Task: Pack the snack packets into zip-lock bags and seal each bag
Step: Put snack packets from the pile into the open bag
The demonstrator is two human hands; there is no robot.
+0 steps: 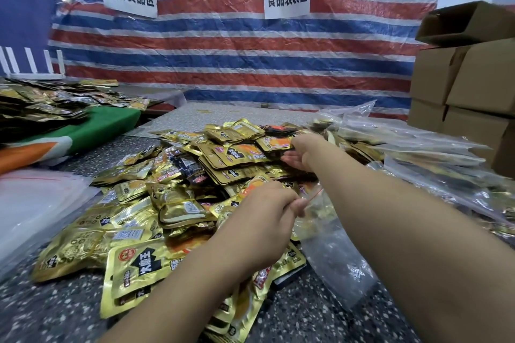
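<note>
On the left, a stack of flat clear plastic bags lies at the table's edge, with a green and orange cloth behind it. Centre stage, the heap of shiny gold foil snack packets sprawls across the speckled grey table. The left hand pinches the red-striped mouth of a clear zip-lock bag, fingers curled tight on the rim. That grip looks thin; if it slips, the mouth may sag shut and packets could spill back onto the pile. Further right, the right hand reaches into the heap, its fingers closing on a gold packet. The foil is slick, so a loose hold could drop it short of the bag. Loose packets crowd around the bag's mouth and could snag the seal. Beyond, filled clear bags pile up beside stacked brown cardboard boxes.
</note>
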